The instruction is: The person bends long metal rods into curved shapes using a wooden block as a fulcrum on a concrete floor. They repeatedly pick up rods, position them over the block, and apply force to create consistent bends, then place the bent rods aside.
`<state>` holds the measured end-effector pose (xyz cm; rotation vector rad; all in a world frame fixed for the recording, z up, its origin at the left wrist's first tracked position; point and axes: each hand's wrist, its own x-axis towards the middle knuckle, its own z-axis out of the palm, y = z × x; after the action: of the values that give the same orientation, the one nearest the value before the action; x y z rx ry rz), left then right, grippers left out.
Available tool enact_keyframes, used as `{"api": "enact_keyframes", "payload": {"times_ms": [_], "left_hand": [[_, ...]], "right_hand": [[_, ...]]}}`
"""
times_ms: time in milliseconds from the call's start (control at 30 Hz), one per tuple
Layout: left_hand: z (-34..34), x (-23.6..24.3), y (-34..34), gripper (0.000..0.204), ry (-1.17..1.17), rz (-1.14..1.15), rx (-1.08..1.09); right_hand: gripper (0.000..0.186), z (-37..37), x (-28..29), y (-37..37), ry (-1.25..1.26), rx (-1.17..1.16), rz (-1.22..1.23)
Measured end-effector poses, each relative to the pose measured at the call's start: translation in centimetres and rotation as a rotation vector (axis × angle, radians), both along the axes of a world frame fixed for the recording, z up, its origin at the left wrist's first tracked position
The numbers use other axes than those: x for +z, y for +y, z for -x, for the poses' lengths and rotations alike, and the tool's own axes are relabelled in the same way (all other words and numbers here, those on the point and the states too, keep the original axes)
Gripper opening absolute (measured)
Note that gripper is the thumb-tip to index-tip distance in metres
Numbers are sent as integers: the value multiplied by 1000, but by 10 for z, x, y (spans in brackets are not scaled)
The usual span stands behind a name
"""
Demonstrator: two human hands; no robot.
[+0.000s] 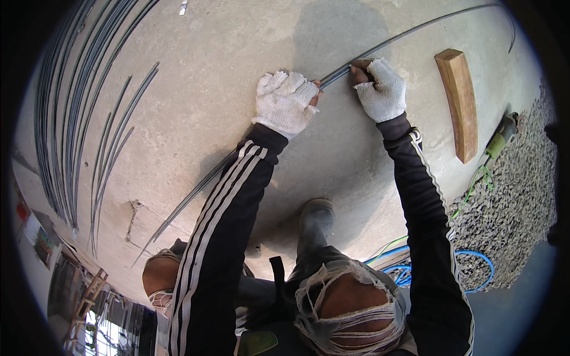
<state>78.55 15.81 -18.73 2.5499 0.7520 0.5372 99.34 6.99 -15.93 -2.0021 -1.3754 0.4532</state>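
Note:
Thin dark grey steel rods (337, 75) run slantwise in front of me, from the lower left under my left arm up to the far right. My left hand (286, 102), in a white knit glove with bare fingertips, is closed round them. My right hand (381, 89), gloved the same way, pinches the rods a little farther along with thumb and fingers. One rod carries on well past my right hand and curves toward the far right rim. Near the right fingertips, the ends of other rods are partly hidden.
Several more rods (74, 118) lie in a loose bundle on the concrete floor (196, 89) at left. On the right are a wooden block (458, 107), a green angle grinder (502, 137) with a green cord, a blue hose (488, 264) and a gravel bed (504, 207).

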Motion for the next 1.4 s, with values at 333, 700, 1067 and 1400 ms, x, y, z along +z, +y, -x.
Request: {"api": "enact_keyframes", "payload": {"times_ms": [333,700,1067,1400], "left_hand": [[1,0,0,12,15,13,1],[2,4,1,15,20,16,-13],[1,7,3,16,25,13,-36],[0,5,3,17,5,17,-33]], "right_hand": [[46,-25,6,-8,-256,377,123],[68,-25,11,-15,-441,370,204],[27,-21,7,-13,-223,224,69],[10,0,2,1,-102,66,-54]]}}
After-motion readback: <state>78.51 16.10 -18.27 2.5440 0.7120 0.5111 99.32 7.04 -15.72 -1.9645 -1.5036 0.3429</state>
